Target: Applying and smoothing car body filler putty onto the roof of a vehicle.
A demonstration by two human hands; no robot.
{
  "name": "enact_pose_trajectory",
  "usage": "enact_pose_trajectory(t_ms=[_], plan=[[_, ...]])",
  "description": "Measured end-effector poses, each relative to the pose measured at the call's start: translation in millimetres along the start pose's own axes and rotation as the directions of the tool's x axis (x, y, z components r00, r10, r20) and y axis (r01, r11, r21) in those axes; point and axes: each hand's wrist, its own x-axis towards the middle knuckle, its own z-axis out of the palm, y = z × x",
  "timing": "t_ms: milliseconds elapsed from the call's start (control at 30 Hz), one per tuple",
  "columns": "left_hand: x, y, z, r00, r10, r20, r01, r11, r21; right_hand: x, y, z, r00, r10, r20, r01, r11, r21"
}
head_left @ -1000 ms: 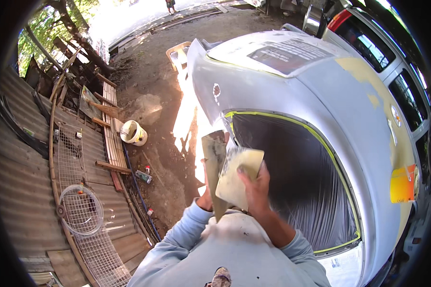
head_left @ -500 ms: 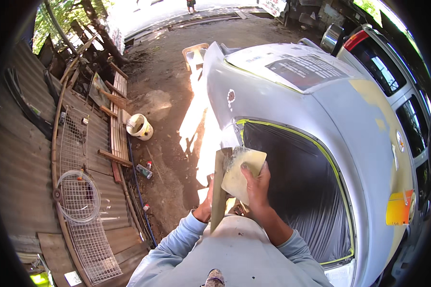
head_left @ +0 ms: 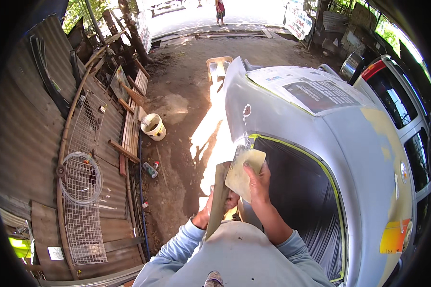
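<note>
Two hands meet in front of the person's shirt, each with a flat thing in its grip. The right hand pinches a pale yellow spreader, thumb on the face toward the wearer, fingers behind it; grey smears mark its upper left part. The left hand grips a long, narrow board, with fingertips showing past its right edge; the board hides the rest of that grasp. The board stands tilted, its lower end near the shirt, and the spreader is just beside its upper end; whether they touch, I cannot tell.

Ahead and to the right is a grey car. Dark plastic covers its side window, bordered by yellow-green tape, and paper lies over its windscreen. A tan patch runs along the roof, near an orange piece. Left of the car, a white bucket and a bottle are on the ground. A stool stands near the car's front.
</note>
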Motion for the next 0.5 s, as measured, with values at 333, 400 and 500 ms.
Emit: enact_pose_trajectory(t_ms=[333,400,500], plan=[[-14,48,10,0.698,0.527,-0.485,-0.452,0.849,0.273,21,-20,-25,0.998,0.040,-0.051,-0.039,0.999,0.003],[-28,60,13,0.670,0.587,-0.455,-0.295,0.772,0.562,20,-9,-25,0.999,0.020,-0.036,-0.018,0.999,0.048],[-42,48,34,0.622,0.776,-0.099,-0.205,0.284,0.937,19,14,-23,0.996,-0.040,-0.074,0.041,0.999,0.016]])
